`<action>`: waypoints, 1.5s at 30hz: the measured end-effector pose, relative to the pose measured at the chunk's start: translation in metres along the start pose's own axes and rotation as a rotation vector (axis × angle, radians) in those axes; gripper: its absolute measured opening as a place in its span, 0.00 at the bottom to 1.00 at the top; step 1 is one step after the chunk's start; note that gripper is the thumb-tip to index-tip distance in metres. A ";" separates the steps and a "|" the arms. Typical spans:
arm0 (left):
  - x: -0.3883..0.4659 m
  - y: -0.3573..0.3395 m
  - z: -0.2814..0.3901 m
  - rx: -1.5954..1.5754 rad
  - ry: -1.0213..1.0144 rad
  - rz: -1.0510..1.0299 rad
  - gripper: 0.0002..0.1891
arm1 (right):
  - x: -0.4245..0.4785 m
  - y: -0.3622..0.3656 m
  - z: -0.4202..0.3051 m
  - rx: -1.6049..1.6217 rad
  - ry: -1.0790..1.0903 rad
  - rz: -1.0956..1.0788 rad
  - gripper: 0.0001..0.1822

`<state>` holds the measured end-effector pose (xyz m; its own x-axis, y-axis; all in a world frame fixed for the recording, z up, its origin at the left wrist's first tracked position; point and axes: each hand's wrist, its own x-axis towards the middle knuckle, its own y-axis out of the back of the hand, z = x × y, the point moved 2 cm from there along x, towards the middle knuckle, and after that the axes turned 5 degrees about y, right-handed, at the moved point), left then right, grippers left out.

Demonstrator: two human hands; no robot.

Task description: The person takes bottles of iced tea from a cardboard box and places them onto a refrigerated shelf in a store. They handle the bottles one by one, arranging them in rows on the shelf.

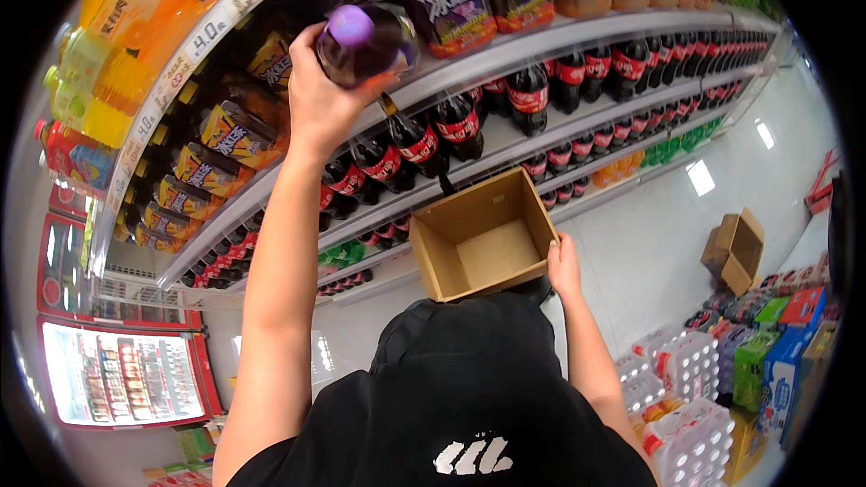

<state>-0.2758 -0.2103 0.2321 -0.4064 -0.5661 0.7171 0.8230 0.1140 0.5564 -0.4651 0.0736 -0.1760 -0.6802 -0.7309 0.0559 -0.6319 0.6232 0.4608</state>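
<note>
My left hand (319,98) is wrapped around a large dark drink bottle (392,30) with a purple cap. It holds the bottle up at the upper shelf, cap towards me. Just beyond stand big purple-labelled iced tea bottles (454,3). To the left, iced tea bottles with orange-yellow labels (237,135) line the same shelf. Lower down, my right hand (565,265) grips the right edge of an open-topped cardboard box (433,260). The box is against my front, and its bare bottom shows. Cola bottles with red labels (528,98) fill the shelf behind it.
Metal shelf edges (609,27) curve across the view, some bearing price tags (203,37). Another open cardboard box (734,250) lies on the tiled floor (629,243). Shrink-wrapped drink packs (687,365) are stacked at right. A lit drinks fridge (128,372) stands at left.
</note>
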 end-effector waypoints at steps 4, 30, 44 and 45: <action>-0.036 0.004 0.009 0.045 -0.356 0.116 0.51 | -0.005 0.002 -0.010 0.011 0.000 0.002 0.20; -0.332 -0.206 -0.017 0.504 0.522 -1.490 0.51 | -0.096 0.047 -0.058 -0.444 -0.199 -0.386 0.35; -0.448 -0.295 -0.129 0.750 0.945 -1.654 0.56 | -0.072 0.037 -0.066 -0.463 -0.325 -0.433 0.36; -0.458 -0.301 -0.138 0.748 0.926 -1.687 0.57 | -0.067 0.039 -0.070 -0.460 -0.345 -0.439 0.36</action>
<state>-0.2828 -0.0978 -0.3217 0.0487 -0.5741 -0.8173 -0.4481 -0.7439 0.4959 -0.4183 0.1279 -0.1000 -0.5261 -0.7100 -0.4681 -0.7052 0.0565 0.7068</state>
